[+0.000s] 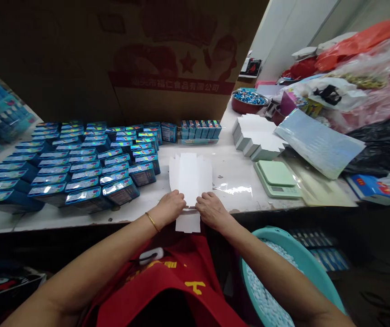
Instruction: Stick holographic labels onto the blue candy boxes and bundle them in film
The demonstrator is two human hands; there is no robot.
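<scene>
A white die-cut carton blank (188, 177) lies at the table's front edge, its lower flap hanging over the edge. My left hand (171, 206) grips the blank's left side near the fold, fingers curled and pressed together. On the opposite side, my right hand (211, 210) pinches the same fold with bent fingers. To the right is a stack of flat white carton blanks (258, 134). Rows of small blue boxes (82, 181) stand upright left of my hands.
A pale green scale (278, 178) sits right on the white table (230, 186). Below is a turquoise tub (317, 268) of small pale pieces. A big brown cardboard box (89, 59) blocks the back. A bowl (245, 105) of blue wrapped pieces and plastic bags (361, 59) lie at right.
</scene>
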